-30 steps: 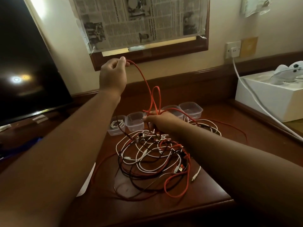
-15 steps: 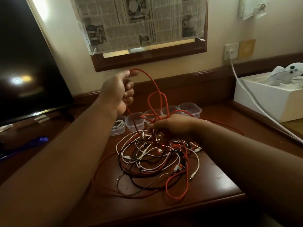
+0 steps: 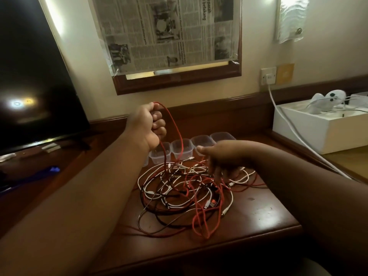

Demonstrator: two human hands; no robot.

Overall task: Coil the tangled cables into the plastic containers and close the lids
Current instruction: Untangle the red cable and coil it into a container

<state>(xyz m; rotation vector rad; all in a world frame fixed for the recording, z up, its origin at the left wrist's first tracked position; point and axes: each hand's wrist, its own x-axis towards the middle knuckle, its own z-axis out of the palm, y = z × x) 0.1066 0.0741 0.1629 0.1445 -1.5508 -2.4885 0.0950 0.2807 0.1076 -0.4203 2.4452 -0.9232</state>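
A tangle of red, white and black cables (image 3: 185, 188) lies on the dark wooden table (image 3: 258, 216). My left hand (image 3: 148, 124) is raised above the table and grips a red cable (image 3: 175, 132) in its fist; the cable loops down into the pile. My right hand (image 3: 221, 158) hovers over the far right of the tangle with fingers spread downward among the cables; whether it holds one is unclear. Behind the pile stands a row of clear plastic containers (image 3: 182, 149) without lids, partly hidden by both hands.
A dark screen (image 3: 33, 80) fills the left. A white box (image 3: 322, 128) with a white toy on it stands at the right, and a white cord (image 3: 290, 126) runs from the wall socket past it. A newspaper-covered frame hangs behind.
My left hand has dropped from high near the frame to just above the containers, still gripping the red cable. My right hand has let go of the red loops and opened over the pile.
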